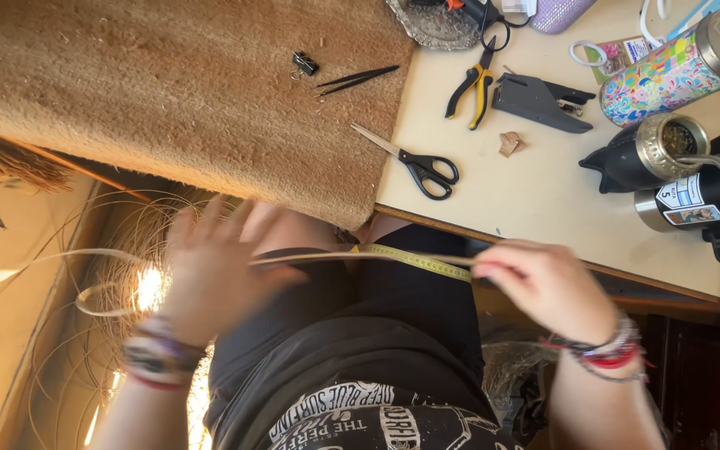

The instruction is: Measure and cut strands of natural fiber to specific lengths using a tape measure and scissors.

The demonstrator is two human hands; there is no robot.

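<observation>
In the head view, a thin pale strip (pixel 327 257) of fibre is stretched level between both hands above the lap, well below the bench's front edge. The right hand (pixel 543 283) is closed on the strip's end together with a yellow measuring tape (pixel 418 262), which is laid along the strip, seemingly so that its length can be read. The left hand (pixel 214 267) is blurred; its fingers are spread over the strip, and whether the strip is pinched or only steadied cannot be told. Beyond that hand the strip curls away in a loose loop toward a heap of similar strands (pixel 127 292) on the floor.

On the bench (pixel 543 200), a coarse brown fibre mat (pixel 185 92) is spread over the left part, overhanging the front edge. Black tweezers (pixel 358 79) and a small black binder clip (pixel 305 62) lie on it. Black-handled scissors (pixel 414 162) rest across the mat's right edge, blades on the mat, within reach. Yellow-handled pliers (pixel 472 87) and a dark stapler (pixel 539 104) are set toward the far edge, and flasks (pixel 677 71) are kept at the right corner.
</observation>
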